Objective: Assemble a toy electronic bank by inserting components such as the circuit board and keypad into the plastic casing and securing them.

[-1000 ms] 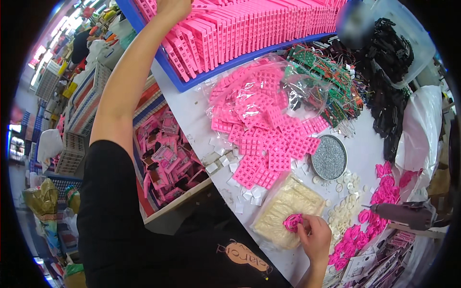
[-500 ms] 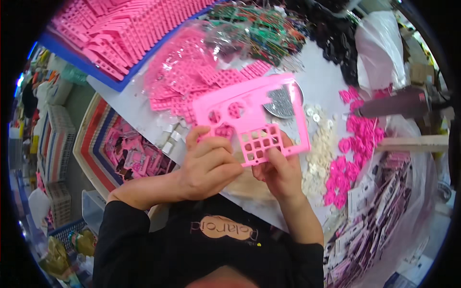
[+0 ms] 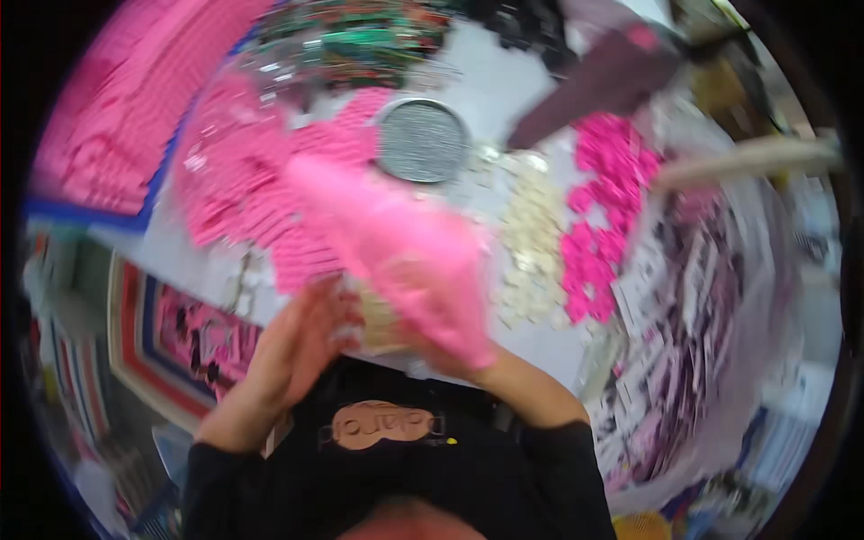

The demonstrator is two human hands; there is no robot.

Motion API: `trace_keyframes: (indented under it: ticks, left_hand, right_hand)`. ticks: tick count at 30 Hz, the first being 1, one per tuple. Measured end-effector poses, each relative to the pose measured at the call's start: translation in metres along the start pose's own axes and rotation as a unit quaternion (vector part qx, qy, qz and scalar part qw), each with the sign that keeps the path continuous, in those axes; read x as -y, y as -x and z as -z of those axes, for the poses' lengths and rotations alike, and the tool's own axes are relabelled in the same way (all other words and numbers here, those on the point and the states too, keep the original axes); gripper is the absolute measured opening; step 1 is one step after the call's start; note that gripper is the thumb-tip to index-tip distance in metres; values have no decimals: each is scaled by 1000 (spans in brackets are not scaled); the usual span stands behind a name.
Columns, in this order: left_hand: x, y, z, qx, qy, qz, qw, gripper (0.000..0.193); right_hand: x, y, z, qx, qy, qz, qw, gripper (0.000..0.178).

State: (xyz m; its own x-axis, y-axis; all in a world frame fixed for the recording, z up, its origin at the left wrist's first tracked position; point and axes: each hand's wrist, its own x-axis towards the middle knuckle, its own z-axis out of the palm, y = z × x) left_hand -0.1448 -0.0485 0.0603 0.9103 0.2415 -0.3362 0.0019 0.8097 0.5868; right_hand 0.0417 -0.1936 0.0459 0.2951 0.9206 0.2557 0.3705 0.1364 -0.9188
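A pink plastic casing [image 3: 405, 256], smeared by motion, is tilted above the near part of the table. My right hand [image 3: 441, 358] grips it at its lower end, with the fingers mostly hidden behind the casing. To the left, my left hand [image 3: 304, 337] is off the casing. Its blurred fingers look stretched out and apart, and nothing shows in them. Just beyond it lies a pile of pink button-grid pieces [image 3: 315, 202]. Between my hands, a tan block-like surface [image 3: 382, 324] shows in part.
A round metal dish [image 3: 379, 157] holds small silvery parts. Right of it lie cream-coloured pieces [image 3: 531, 238] and bright pink pieces [image 3: 598, 225]. A dark pointed tool [image 3: 594, 85] juts in from the upper right. Blue-edged tray [image 3: 90, 216] at left; bagged flat pieces [image 3: 675, 333] at right.
My left hand has let go of the casing and moved left. The casing has swung round and tilted in my right hand. The whole view has shifted.
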Motion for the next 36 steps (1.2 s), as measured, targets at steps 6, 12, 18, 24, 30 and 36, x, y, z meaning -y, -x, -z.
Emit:
trace_keyframes:
  ticks: [6, 12, 18, 24, 30, 36]
  left_hand:
    - [8, -16, 10, -85, 86, -59, 991, 62]
    - [-25, -10, 9, -211, -183, -156, 948, 59]
    - [-28, -29, -5, -112, -288, -207, 928, 71]
    - [-9, -37, 2, -69, -237, -209, 946, 47]
    - [0, -61, -19, 34, -254, -126, 958, 60]
    - [-12, -56, -31, 117, -268, -63, 954, 53]
  right_hand:
    - [24, -16, 14, 29, 183, 213, 959, 45]
    - [24, 47, 206, -275, 560, -31, 781, 59]
    - [22, 176, 335, -440, 622, -307, 571, 22]
    - [44, 140, 298, -637, -26, 43, 769, 27]
    - [68, 65, 168, -156, -139, -121, 970, 43]
    - [58, -52, 102, 117, -166, -237, 950, 41]
